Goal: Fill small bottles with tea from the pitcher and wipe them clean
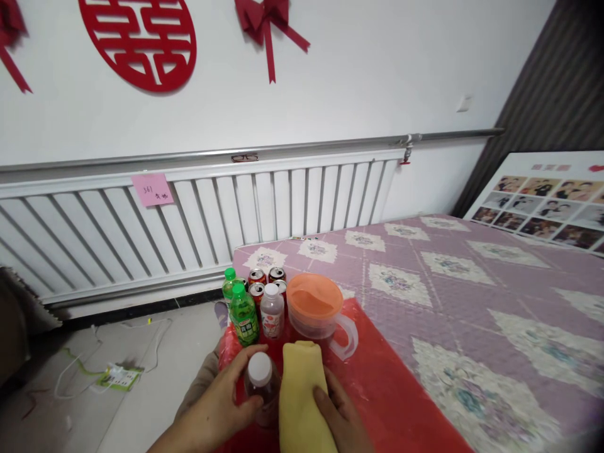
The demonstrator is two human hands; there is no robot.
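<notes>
Gripping a clear white-capped bottle [263,385], your left hand [232,391] has thumb and fingers clamped round it over the red plastic sheet [396,402]; your right hand [340,409] clamps a folded yellow cloth [302,393] just beside that bottle, near the orange-lidded pitcher [313,308]

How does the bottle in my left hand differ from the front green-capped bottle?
The held bottle has a white cap; the front green bottle has a green one. The held bottle's body looks dull and brownish; the front green bottle's is bright green. The held bottle is in the left hand; the front green bottle stands beyond it. Both are capped.
</notes>
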